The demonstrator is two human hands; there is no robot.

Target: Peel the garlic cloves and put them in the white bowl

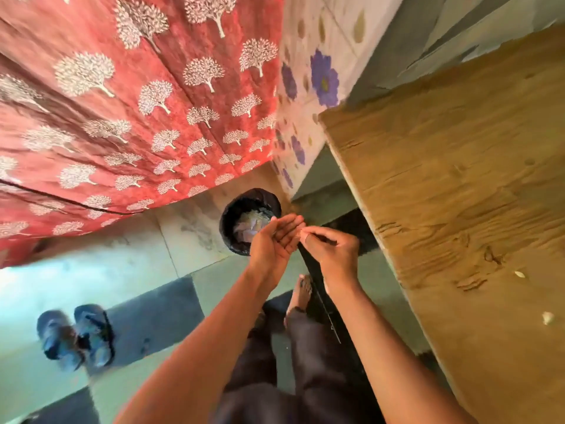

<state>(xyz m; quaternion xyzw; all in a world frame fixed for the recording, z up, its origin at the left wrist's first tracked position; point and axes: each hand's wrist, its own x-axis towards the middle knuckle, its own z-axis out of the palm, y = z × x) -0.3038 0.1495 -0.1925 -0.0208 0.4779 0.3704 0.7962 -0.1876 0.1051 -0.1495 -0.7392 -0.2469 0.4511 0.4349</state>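
Left hand (273, 244): palm turned up, fingers straight and together, held out over the rim of the bin; grip wide, nothing visibly held in it.

Right hand (331, 249): fingers curled, fingertips brought together against the fingertips of the left hand; grip narrow. Whether a scrap of skin sits between the fingertips cannot be told.

Black bin (250, 220): round, lined with a dark bag, standing on the floor below and just beyond the left hand; pale papery scraps lie inside.

Wooden counter (458, 179): brown grained top, filling the right side of the view, beside the right forearm.

Garlic clove (548, 317): small pale piece lying on the counter near its right edge, well apart from both hands. A second pale sliver (519, 274), possibly skin, lies on the counter a little beyond it.

White bowl: not in view.

Red cloth (122, 117): printed with white trees, draped across the upper left.

Floral cloth (312, 87): white with purple flowers, hanging between the red cloth and the counter.

Slippers (76, 336): dark pair, side by side on the tiled floor (137, 261) at lower left.

Bare foot (301, 293): on the floor below the hands, dark trouser legs behind it.
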